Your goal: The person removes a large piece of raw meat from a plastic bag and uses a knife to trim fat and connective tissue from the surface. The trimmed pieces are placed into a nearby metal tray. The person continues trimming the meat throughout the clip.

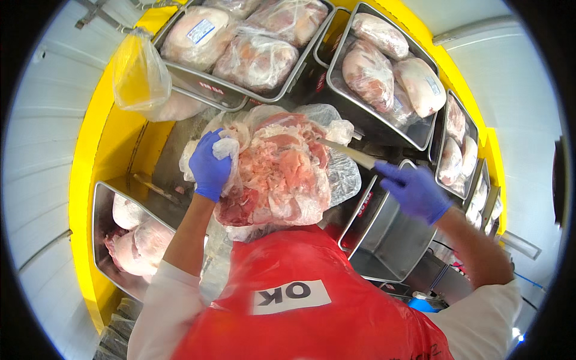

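A large slab of raw pink meat (288,162) lies directly in front of me, with opened clear plastic film (343,177) around its edges. At its left side, my left hand (210,165), in a blue glove, is closed on a bunched piece of plastic wrap (227,147). My right hand (414,191), gloved in blue too, is closed on a knife (351,153) to the right of the meat. The knife points left, its tip at the meat's upper right edge. Whether the tip touches the meat, I cannot tell.
Metal bins of wrapped meat stand at the upper left (264,90), upper right (384,123) and lower left (99,240). A bare-bottomed metal bin (390,240) sits below my right hand. An empty-looking plastic bag (141,72) hangs near the yellow wall edge (96,156).
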`<state>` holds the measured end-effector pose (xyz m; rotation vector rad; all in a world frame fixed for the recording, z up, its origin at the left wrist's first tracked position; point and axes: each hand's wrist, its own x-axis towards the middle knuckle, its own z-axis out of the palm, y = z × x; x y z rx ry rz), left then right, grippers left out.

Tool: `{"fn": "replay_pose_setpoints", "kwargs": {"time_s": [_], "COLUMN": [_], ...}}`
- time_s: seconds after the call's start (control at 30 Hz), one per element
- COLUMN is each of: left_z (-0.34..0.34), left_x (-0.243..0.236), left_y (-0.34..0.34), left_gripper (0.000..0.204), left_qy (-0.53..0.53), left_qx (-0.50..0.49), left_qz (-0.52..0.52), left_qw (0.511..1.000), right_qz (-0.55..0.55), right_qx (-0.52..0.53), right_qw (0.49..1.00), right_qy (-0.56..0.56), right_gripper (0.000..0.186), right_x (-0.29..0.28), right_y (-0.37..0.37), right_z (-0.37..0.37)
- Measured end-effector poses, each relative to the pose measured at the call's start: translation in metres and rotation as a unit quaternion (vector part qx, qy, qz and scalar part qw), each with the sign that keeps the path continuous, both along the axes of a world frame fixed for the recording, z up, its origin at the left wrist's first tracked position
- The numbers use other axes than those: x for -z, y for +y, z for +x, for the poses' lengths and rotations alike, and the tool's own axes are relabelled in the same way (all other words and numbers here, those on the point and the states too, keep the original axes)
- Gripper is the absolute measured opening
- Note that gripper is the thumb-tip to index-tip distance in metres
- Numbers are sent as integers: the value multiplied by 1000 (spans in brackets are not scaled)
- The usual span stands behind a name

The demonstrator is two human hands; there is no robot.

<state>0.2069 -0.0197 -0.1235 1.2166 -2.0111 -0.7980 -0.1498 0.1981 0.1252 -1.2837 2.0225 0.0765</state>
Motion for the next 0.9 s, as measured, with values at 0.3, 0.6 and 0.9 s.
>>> {"fn": "replay_pose_setpoints", "kwargs": {"time_s": [0.3,0.6,0.9], "left_z": [9,18,8], "left_x": [3,15,5], "left_y": [-7,-13,-8], "left_gripper": [31,31,30], "left_qy": [1,-61,-63], "left_qx": [7,-8,-21], "left_qz": [41,22,30], "left_qw": [999,998,997], "right_qz": [-309,-225,-179], "right_qx": [127,140,113], "right_qw": [940,964,977], "right_qy": [64,-33,-4], "right_gripper": [50,53,40], "right_x": [201,124,42], "right_y": [137,169,152], "right_z": [88,65,34]}}
